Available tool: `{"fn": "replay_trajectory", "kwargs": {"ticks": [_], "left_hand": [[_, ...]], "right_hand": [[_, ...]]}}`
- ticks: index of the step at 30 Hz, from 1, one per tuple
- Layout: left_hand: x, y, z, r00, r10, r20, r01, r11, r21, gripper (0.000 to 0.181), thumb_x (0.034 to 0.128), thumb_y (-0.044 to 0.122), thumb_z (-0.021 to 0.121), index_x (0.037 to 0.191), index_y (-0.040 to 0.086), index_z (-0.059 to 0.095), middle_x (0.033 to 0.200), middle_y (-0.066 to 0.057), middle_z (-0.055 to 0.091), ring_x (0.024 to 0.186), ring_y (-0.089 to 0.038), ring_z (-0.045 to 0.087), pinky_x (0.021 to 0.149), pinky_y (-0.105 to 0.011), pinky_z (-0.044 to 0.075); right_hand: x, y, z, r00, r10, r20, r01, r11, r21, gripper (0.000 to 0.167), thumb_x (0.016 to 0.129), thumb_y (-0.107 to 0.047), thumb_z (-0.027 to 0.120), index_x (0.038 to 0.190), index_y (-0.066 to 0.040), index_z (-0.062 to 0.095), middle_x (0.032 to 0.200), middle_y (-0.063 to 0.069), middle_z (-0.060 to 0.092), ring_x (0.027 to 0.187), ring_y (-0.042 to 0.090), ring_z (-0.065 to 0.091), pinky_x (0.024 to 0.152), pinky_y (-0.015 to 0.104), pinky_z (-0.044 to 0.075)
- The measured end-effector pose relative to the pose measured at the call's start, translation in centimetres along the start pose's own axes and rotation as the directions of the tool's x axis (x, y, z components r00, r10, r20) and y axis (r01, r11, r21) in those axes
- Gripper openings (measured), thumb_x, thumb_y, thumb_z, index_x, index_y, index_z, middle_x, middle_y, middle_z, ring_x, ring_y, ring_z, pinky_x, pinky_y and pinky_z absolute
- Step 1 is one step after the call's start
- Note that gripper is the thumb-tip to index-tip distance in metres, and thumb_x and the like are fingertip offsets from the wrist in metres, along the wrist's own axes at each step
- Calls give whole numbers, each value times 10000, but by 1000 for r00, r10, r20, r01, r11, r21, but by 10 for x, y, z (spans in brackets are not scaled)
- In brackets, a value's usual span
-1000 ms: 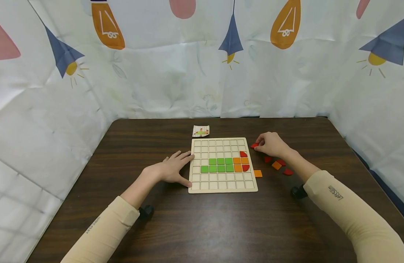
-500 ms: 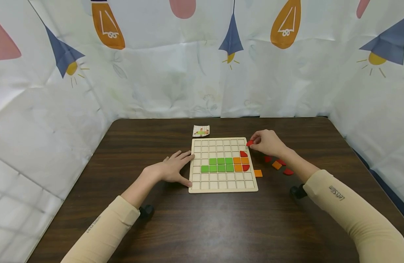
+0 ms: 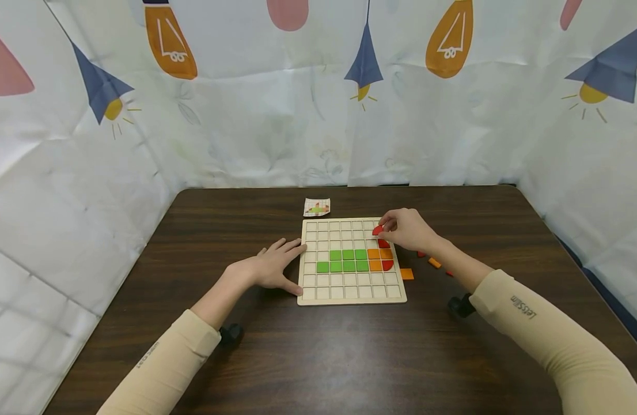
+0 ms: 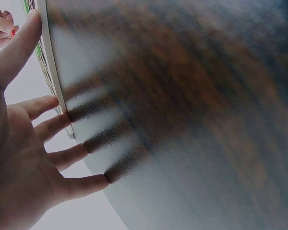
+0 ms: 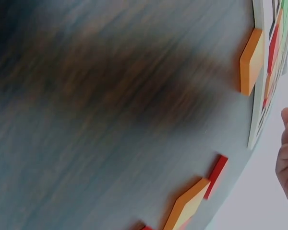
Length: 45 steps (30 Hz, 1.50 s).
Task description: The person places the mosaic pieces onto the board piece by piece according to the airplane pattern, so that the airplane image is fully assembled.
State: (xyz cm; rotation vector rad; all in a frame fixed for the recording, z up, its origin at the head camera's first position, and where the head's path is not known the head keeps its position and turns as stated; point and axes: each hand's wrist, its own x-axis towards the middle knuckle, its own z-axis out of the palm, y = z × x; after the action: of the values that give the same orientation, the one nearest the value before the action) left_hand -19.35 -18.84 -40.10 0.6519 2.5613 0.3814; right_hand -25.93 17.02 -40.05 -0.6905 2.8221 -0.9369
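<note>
A red tile (image 3: 377, 230) is pinched by the right hand (image 3: 408, 226) over the upper-right corner of the wooden grid board (image 3: 349, 293), right of frame centre. Green squares (image 3: 348, 266), four orange squares (image 3: 375, 265) and two rounded red tiles (image 3: 387, 265) sit in cells; the pattern looks partly built. Loose tiles (image 3: 407, 274) at centre right seem left to place. The left hand (image 3: 266, 267), spread, touches the board's left edge. A pattern card (image 3: 317, 207) lies beyond.

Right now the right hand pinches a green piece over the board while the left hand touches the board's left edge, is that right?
The colour is wrong: the head view shows a red piece in the right hand over the board; the left hand does touch its left edge.
</note>
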Motion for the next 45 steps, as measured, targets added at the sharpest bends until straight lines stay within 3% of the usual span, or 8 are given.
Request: {"fn": "replay_trajectory", "kwargs": {"ticks": [12, 37, 45], "left_hand": [[0, 1, 1, 1000, 1, -1, -1, 1000, 0, 1086, 848, 568, 799, 1656, 136, 215, 1708, -117, 115, 1543, -443, 44, 1128, -742, 145], [-2, 2, 0, 1000, -14, -4, 14, 1000, -15, 1087, 843, 560, 807, 1658, 151, 215, 1709, -110, 115, 1545, -436, 38, 1138, -734, 127], [0, 3, -1, 1000, -18, 1, 18, 1000, -10, 1090, 842, 568, 804, 1659, 155, 212, 1709, -105, 117, 1547, -431, 29, 1144, -727, 121]], "right_hand": [[6, -18, 14, 1000, -18, 18, 17, 1000, 20, 261, 902, -140, 809, 1100, 13, 730, 904, 45, 722, 804, 196, 664, 713, 345, 563], [21, -53, 47, 983, -145, 116, 137, 988, 72, 209, 897, -164, 820, 1052, -41, 755, 844, -34, 716, 784, 127, 670, 781, 332, 565], [25, -61, 57, 980, -142, 142, 132, 988, 73, 206, 891, -163, 828, 1040, -43, 754, 831, -44, 707, 753, 106, 653, 745, 311, 552]]}}
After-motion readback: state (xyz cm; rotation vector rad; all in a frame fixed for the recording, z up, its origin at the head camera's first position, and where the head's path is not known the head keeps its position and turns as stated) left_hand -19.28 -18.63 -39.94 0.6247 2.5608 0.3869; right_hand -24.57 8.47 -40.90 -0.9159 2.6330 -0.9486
